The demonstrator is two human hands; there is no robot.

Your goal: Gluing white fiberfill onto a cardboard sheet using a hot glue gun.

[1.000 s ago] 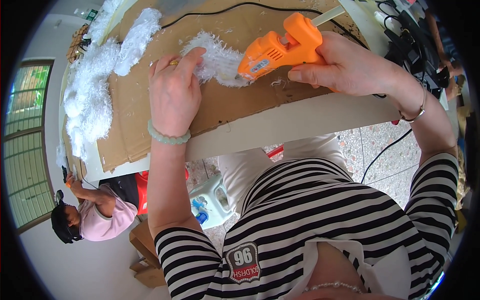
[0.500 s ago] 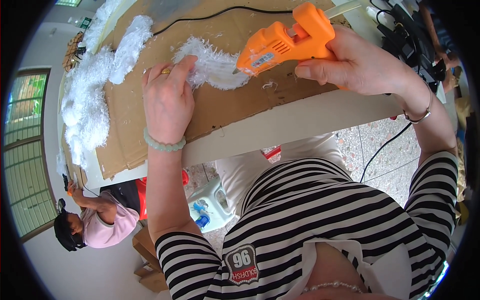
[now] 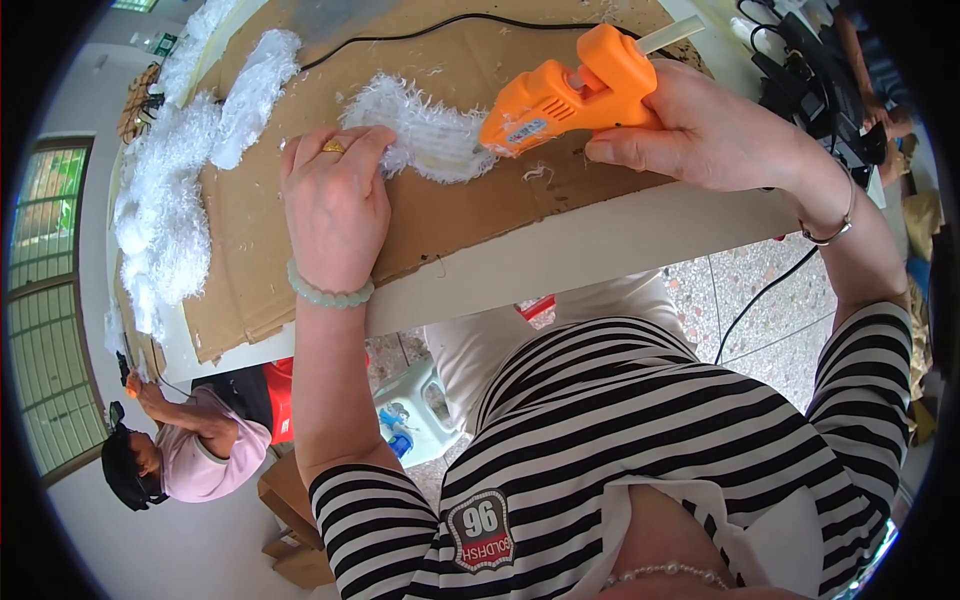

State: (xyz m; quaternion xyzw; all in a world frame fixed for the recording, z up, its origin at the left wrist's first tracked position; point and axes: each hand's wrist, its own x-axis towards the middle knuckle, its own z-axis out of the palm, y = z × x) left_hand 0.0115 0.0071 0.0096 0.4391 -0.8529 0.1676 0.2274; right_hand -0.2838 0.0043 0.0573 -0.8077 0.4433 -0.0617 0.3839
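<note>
My right hand (image 3: 700, 125) grips an orange hot glue gun (image 3: 575, 95), with a pale glue stick standing out of its back end. The gun's nose is at the right end of a curved piece of white fluffy fabric (image 3: 440, 145), whose smooth striped backing faces up. Bent fingers of my left hand (image 3: 338, 200) press on the left end of that piece; the fingertips are partly hidden behind the hand. The fabric lies on a brown cardboard sheet (image 3: 480, 215).
A heap of white fluffy pieces (image 3: 165, 210) lies along the left side of the table (image 3: 600, 240). A black cord (image 3: 430, 30) crosses the cardboard's far side. Black equipment (image 3: 820, 85) sits at the far right. Another person (image 3: 205, 450) works at lower left, near a pale plastic stool (image 3: 425, 400).
The glue gun in my right hand has shifted slightly down, its nose staying by the fabric's right end. My left hand keeps its place on the fabric. The whole view has drifted a little.
</note>
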